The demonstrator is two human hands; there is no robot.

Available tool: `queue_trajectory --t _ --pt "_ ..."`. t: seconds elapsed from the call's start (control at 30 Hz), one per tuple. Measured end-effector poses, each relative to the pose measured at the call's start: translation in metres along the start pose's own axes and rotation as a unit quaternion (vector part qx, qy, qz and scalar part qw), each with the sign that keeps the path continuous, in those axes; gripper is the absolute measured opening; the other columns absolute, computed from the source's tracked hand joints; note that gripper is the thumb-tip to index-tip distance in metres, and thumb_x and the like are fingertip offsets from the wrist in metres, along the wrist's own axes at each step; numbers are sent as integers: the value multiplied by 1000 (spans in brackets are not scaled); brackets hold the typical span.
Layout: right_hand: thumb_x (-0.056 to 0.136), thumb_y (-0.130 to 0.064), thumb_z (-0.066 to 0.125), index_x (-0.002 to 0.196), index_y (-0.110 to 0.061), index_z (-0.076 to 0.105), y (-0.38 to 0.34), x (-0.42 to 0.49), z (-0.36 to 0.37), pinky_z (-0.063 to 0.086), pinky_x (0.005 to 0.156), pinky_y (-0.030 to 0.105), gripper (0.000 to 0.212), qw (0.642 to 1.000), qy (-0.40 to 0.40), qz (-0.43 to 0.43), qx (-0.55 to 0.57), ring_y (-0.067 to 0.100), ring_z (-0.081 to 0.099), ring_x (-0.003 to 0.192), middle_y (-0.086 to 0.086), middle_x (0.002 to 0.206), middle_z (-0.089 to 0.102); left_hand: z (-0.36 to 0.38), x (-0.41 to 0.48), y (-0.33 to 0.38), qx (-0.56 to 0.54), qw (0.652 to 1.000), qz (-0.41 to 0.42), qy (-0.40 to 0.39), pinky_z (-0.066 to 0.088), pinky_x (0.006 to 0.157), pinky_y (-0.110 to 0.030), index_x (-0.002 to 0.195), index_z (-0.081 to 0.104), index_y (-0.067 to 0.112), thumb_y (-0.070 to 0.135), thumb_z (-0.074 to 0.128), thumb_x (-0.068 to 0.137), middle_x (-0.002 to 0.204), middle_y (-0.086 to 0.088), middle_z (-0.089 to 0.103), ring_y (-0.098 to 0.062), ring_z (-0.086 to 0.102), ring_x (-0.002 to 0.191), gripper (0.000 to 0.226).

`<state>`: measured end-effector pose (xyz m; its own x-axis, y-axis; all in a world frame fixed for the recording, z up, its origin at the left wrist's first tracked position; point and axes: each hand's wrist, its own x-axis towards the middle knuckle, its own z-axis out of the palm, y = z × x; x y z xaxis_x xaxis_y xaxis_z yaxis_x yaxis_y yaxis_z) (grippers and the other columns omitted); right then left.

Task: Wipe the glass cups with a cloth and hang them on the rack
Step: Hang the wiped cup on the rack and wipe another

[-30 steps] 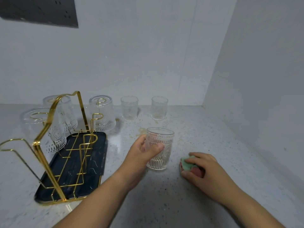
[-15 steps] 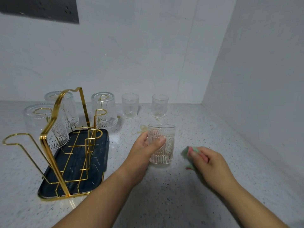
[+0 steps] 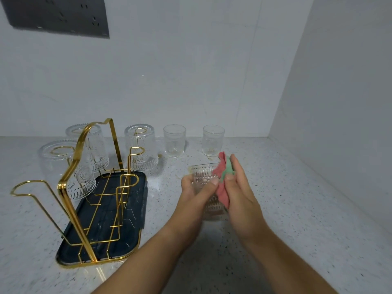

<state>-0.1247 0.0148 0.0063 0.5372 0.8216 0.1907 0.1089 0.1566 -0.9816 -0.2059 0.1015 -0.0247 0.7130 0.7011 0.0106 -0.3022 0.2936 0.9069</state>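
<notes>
My left hand (image 3: 196, 195) grips a ribbed glass cup (image 3: 204, 174) upright near the middle of the counter. Against the cup's right side my right hand (image 3: 239, 187) presses a red and green cloth (image 3: 222, 177), pinched between thumb and fingers. A gold wire rack (image 3: 70, 187) on a dark tray (image 3: 131, 236) stands to the left. Three glass cups hang upside down on its far pegs: one at the left (image 3: 63, 166), one behind it (image 3: 95, 143) and one on the right (image 3: 141, 147). Two more cups (image 3: 174, 140) (image 3: 212, 140) stand upright by the back wall.
The speckled countertop (image 3: 297, 219) runs into a corner, with a white wall behind and another close on the right. A dark socket plate (image 3: 57, 15) sits high on the back wall. The rack's near pegs (image 3: 27, 187) carry nothing.
My right hand lifted the cloth off the counter and brought it against the cup's right side. My left hand raised the cup slightly and keeps its grip.
</notes>
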Motion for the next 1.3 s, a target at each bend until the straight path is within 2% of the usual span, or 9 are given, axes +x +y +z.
queue_trajectory --t 0.1,0.27,0.5,0.63,0.73,0.9,1.07,1.2,1.3 --pt "111 -34 32 155 -44 28 -8 3 -6 51 79 3 46 999 24 -7 -46 -22 61 103 -27 132 53 5 0 -2 14 1000 2 -23 62 92 -53 130 50 18 47 73 87 114 -4 80 -30 78 109 56" --pt "103 -63 26 156 -55 14 -1 8 -3 38 121 48 55 982 30 -67 -172 6 40 143 -17 161 31 11 -1 0 -20 1000 -6 -9 64 74 -43 125 50 9 61 67 88 105 -7 80 -29 79 97 67" --pt "98 -59 19 152 -51 -14 23 -24 23 21 128 31 64 971 2 -79 -223 -10 5 153 -28 167 -5 -1 2 7 -35 998 -16 58 63 79 -42 122 53 10 70 68 80 107 -14 76 -29 79 95 74" --pt "102 -61 23 159 -49 3 -10 11 8 57 92 21 61 986 36 -54 -151 -6 61 119 -7 130 55 8 2 3 -21 999 -35 8 55 104 -62 141 62 18 70 57 90 130 -17 74 -38 73 119 73" --pt "108 -41 25 158 -40 7 -19 12 10 47 62 4 53 991 14 -52 -123 -17 62 70 -9 89 54 5 4 5 -55 998 -33 10 52 109 -62 135 71 14 69 53 92 129 -19 75 -39 71 122 71" --pt "99 -54 23 158 -46 -11 20 -15 23 51 71 14 68 981 -60 -56 -176 -7 60 82 -3 118 53 -13 14 4 -57 993 -45 92 60 63 -37 141 60 12 87 68 73 102 -17 66 -29 72 82 102" --pt "97 -69 22 158 -51 -4 13 7 4 41 119 43 69 985 -4 -63 -161 10 35 150 -16 169 15 1 8 4 -32 998 -38 34 49 114 -58 135 69 18 69 41 103 130 -11 76 -29 73 121 66" --pt "97 -67 23 158 -50 -4 7 16 6 32 125 43 69 985 12 -49 -166 9 19 156 -18 171 5 4 4 4 -39 998 -44 -30 49 112 -53 138 70 27 67 40 99 137 -7 74 -26 70 128 64" --pt "102 -61 19 158 -47 -15 21 -8 15 17 129 40 67 971 -31 -76 -226 -4 -4 155 -28 167 -13 -6 7 6 -66 996 -51 -26 53 107 -46 148 59 21 71 75 79 141 -11 70 -28 69 129 86"
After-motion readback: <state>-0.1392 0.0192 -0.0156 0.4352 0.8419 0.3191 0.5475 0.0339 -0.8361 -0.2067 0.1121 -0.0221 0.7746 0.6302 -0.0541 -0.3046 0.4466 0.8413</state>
